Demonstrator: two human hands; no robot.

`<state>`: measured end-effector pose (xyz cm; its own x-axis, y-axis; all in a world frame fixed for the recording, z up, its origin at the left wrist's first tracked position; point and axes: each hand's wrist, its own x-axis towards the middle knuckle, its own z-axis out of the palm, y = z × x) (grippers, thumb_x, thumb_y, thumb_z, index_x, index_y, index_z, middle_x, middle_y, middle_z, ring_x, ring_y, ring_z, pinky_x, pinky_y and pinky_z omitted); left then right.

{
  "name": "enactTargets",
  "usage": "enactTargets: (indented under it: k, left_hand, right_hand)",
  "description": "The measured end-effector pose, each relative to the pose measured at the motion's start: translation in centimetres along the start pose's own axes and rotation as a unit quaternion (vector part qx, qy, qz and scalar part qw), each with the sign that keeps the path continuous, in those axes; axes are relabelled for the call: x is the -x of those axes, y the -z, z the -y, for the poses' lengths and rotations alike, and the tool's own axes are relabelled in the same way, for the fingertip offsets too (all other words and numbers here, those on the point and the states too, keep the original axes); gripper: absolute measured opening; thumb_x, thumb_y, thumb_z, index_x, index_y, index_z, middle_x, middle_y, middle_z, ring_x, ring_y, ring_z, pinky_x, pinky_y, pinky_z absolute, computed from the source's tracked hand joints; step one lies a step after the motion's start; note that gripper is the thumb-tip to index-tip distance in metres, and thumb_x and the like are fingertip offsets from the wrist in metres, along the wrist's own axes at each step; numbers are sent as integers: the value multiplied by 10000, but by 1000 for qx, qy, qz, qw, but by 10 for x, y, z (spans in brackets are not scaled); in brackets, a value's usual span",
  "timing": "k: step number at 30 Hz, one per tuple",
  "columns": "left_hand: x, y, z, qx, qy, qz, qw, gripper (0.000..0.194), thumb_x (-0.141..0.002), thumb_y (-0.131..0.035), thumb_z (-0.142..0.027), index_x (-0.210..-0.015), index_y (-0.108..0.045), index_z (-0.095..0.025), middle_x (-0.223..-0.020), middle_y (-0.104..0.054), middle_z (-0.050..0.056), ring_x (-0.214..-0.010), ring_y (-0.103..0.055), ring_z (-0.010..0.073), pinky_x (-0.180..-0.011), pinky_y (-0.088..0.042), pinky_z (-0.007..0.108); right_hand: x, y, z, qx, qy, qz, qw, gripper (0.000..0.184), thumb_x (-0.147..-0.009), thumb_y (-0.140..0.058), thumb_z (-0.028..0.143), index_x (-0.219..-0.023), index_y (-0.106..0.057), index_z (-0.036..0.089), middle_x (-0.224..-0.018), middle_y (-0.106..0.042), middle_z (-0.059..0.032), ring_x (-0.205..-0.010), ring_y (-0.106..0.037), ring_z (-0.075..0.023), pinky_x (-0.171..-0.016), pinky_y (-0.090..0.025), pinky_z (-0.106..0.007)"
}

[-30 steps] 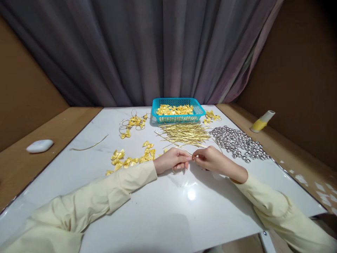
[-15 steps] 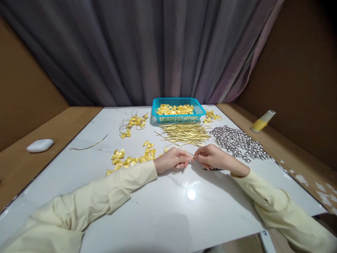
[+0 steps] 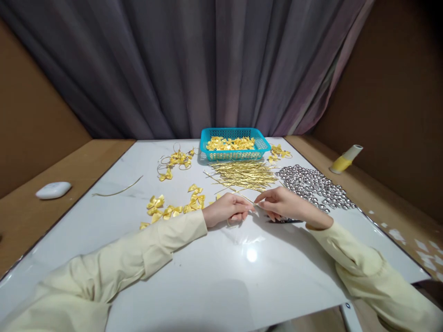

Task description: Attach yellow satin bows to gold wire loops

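Observation:
My left hand (image 3: 228, 210) is closed in a pinch on a thin gold cord, and a small loop (image 3: 230, 224) of it shows below the fingers. My right hand (image 3: 278, 204), with thumb and forefinger pinched, holds the cord's end right beside the left fingertips. What else lies between the fingers is too small to make out. Under the right hand a dark, slim tool (image 3: 287, 221) lies partly hidden on the table. Yellow ribbon bows (image 3: 172, 212) are scattered left of my left hand. Beyond both hands lies a pile of gold cords (image 3: 244, 175).
A blue basket (image 3: 235, 156) of yellow bows stands at the back. Silver beads (image 3: 311, 186) are spread to the right. Looped cords with bows (image 3: 178, 160) lie back left, more bows (image 3: 279, 151) back right. A single cord (image 3: 117, 189), a white object (image 3: 53, 190) and a yellow-white tube (image 3: 346, 159) sit outward.
My right hand has shifted slightly right and up, its fingertips drawing a little away from the left ones. More of the dark tool shows beneath it. My left hand stays nearly still.

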<state>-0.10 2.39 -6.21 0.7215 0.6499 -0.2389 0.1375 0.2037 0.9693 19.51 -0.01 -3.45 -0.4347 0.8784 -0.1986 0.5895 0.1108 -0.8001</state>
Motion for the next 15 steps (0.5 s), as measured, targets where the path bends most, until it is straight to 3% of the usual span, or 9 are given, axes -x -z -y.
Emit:
enactTargets:
  k: [6, 11, 15]
  left_hand:
    - [1, -2, -5, -9, 4, 2, 1000, 230, -747, -589, -310, -788, -610, -84, -549, -507, -27, -386, -310, 19, -393, -171, 194]
    - [1, -4, -5, -44, -7, 6, 999, 236, -768, -560, -329, -747, -578, -94, -532, -508, -29, -381, -322, 24, -384, -204, 187]
    - [0, -4, -3, -72, -6, 13, 997, 227, -771, -548, -327, -728, -548, -104, -499, -483, -44, -371, -321, 30, -372, -226, 182]
  right_hand:
    - [-2, -6, -8, 66, 52, -4, 996, 276, -767, -470, 249, -953, -613, 104, -470, -577, 7, -364, -474, -87, -418, -381, -193]
    - [1, -11, -2, 148, 104, -14, 983, 262, -809, -400, 208, -733, -639, 132, -468, -573, 1, -412, -477, -80, -478, -349, -192]
    - [3, -12, 6, 219, 98, -31, 970, 274, -802, -406, 195, -630, -610, 130, -472, -567, -10, -423, -447, -75, -478, -296, -200]
